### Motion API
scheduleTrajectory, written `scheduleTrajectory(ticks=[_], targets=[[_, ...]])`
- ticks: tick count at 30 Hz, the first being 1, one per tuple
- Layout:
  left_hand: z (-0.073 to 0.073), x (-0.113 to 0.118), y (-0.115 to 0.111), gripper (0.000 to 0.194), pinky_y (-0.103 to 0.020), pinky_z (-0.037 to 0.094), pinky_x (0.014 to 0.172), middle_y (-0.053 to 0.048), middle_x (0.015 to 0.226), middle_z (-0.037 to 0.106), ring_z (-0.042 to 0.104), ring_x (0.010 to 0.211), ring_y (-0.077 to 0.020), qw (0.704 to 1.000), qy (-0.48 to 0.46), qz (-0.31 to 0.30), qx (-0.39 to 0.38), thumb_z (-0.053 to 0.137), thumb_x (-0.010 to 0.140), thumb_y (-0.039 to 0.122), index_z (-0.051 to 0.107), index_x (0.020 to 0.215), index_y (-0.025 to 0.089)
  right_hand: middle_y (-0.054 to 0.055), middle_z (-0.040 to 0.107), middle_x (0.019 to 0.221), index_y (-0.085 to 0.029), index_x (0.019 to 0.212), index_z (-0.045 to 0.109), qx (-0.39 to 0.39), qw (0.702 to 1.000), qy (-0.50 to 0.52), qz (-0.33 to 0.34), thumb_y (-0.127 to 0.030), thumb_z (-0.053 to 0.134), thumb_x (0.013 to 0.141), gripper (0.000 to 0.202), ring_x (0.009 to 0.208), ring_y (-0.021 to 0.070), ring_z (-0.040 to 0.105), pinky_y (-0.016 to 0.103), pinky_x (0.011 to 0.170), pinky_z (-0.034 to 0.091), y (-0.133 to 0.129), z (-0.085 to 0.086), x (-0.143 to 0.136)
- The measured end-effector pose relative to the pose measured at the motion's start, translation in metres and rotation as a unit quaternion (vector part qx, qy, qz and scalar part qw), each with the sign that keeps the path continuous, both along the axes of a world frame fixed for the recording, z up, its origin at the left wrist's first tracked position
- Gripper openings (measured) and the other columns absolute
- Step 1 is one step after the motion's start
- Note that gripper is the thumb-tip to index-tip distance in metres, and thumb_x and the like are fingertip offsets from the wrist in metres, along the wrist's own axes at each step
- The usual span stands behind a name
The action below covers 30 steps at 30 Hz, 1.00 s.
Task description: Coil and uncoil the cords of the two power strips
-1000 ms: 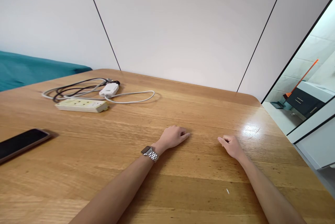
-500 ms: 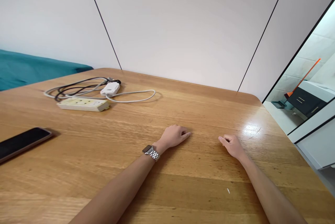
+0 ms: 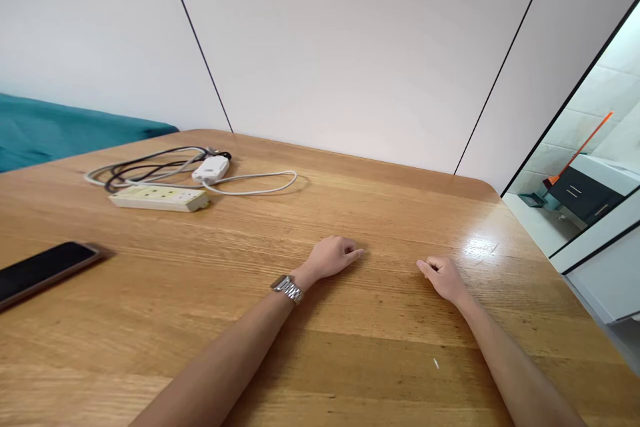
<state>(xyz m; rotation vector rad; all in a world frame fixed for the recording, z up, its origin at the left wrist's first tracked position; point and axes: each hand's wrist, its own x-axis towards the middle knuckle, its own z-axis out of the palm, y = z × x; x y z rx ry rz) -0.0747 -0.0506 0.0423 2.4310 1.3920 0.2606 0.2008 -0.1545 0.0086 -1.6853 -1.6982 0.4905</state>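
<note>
My left hand [image 3: 332,256] rests on the wooden table [image 3: 350,360] with its fingers curled under and the thumb pointing right. A watch [image 3: 287,287] with a metal band is around the left wrist. Across a short gap lies my right hand [image 3: 443,276], its fingers folded into a loose fist and its thumb pointing left. Nothing shows in either hand. A small white sliver [image 3: 436,364] lies on the wood nearer to me, left of the right forearm.
Back left, a power strip [image 3: 160,198] lies beside a white adapter box [image 3: 211,169] with looped black and white cables [image 3: 253,192]. A phone [image 3: 45,270] lies at the left. Beyond are a teal seat [image 3: 75,127], a white wall [image 3: 340,54] and, right, an orange broom [image 3: 583,147].
My left hand and wrist have shifted very slightly up and to the left. My right hand has stayed where it was, and both remain curled.
</note>
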Motion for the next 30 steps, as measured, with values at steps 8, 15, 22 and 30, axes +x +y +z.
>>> scheduleTrajectory(ticks=[8,15,22,30], targets=[[0.0023,0.0008,-0.0002,0.043,-0.027,0.023,0.054,-0.001,0.059,0.054,0.047,0.056,-0.0145,1.000,0.003,0.004,-0.003,0.043,0.087,0.050,0.051,0.059,0.019,-0.005,0.033,0.047,-0.021,0.049,0.037,0.004,1.000,-0.007,0.001,-0.048,0.046,0.084,0.046,0.047,0.0096,0.032,0.026,0.050,0.023,0.0001,-0.0006,0.0007],[0.0030,0.0039,-0.0038,0.040,-0.027,0.022,0.055,-0.003,0.065,0.061,0.052,0.060,-0.0159,0.999,0.042,-0.008,0.021,0.044,0.089,0.048,0.056,0.063,0.019,-0.005,0.035,0.046,-0.021,0.048,0.037,0.006,1.000,-0.010,-0.002,-0.048,0.046,0.085,0.047,0.047,0.0097,0.033,0.026,0.050,0.024,0.0003,-0.0014,0.0007],[0.0028,0.0061,-0.0057,0.041,-0.028,0.021,0.055,-0.004,0.064,0.062,0.054,0.061,-0.0169,0.997,0.062,-0.015,0.033,0.043,0.090,0.046,0.056,0.062,0.019,-0.005,0.035,0.047,-0.021,0.049,0.037,0.002,1.000,-0.006,0.000,-0.048,0.046,0.085,0.046,0.047,0.0096,0.033,0.026,0.051,0.023,-0.0001,0.0001,-0.0001],[0.0025,-0.0004,-0.0048,0.035,-0.027,0.031,0.058,-0.002,0.074,0.068,0.059,0.069,-0.0175,0.999,-0.033,0.020,-0.006,0.046,0.087,0.048,0.062,0.072,0.020,-0.005,0.034,0.047,-0.021,0.049,0.035,0.004,1.000,-0.005,0.001,-0.048,0.045,0.085,0.046,0.047,0.0094,0.031,0.026,0.050,0.022,-0.0005,0.0013,-0.0001]])
